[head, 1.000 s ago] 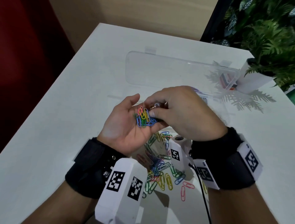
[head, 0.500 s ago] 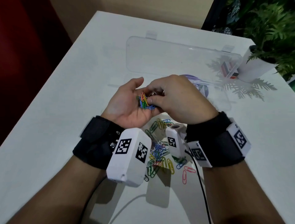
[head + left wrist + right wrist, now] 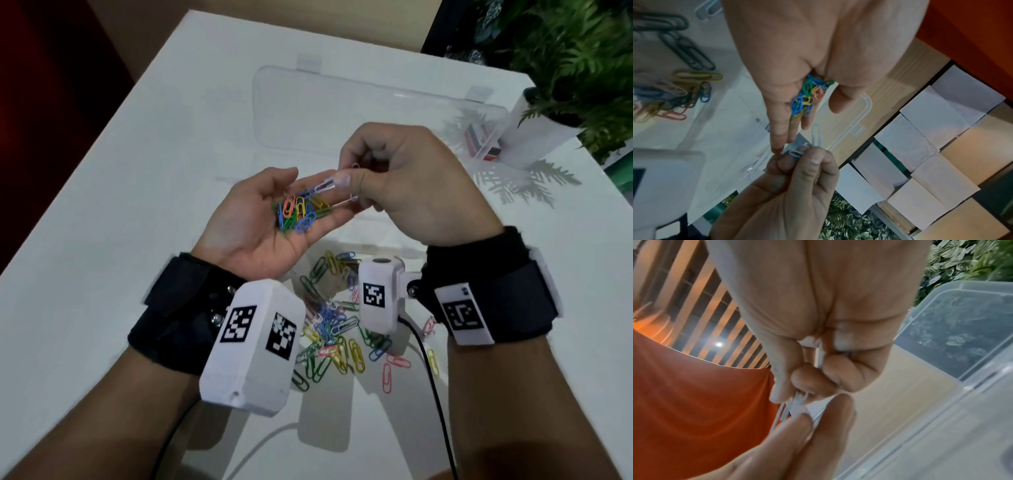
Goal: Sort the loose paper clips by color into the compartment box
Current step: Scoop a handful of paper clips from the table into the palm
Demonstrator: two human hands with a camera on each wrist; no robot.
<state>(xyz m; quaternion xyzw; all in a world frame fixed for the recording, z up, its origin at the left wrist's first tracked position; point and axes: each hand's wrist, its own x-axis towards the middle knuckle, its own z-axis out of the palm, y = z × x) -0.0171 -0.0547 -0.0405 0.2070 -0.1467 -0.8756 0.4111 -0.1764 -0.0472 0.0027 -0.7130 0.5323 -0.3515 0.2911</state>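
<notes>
My left hand [image 3: 260, 219] lies palm up with fingers nearly straight, cupping a bunch of mixed-colour paper clips [image 3: 301, 212], also seen in the left wrist view [image 3: 807, 97]. My right hand [image 3: 394, 178] sits just past the left fingertips, thumb and forefinger pinching white paper clips [image 3: 323, 185] [image 3: 816, 134] [image 3: 797, 402]. A loose pile of coloured clips [image 3: 335, 325] lies on the white table [image 3: 120, 205] under my wrists. The clear compartment box [image 3: 941, 426] is mostly hidden behind my hands; its open lid [image 3: 359, 113] lies flat beyond them.
A potted fern in a white pot [image 3: 534, 137] stands at the back right, with a small red and white object [image 3: 479, 140] beside it. Wrist-camera cables [image 3: 435, 377] trail toward me. The table's left edge drops off near a dark red wall.
My right hand has lifted out of the left palm toward the right, now pinching white clips. The left fingers have spread flatter, showing the bunch of clips.
</notes>
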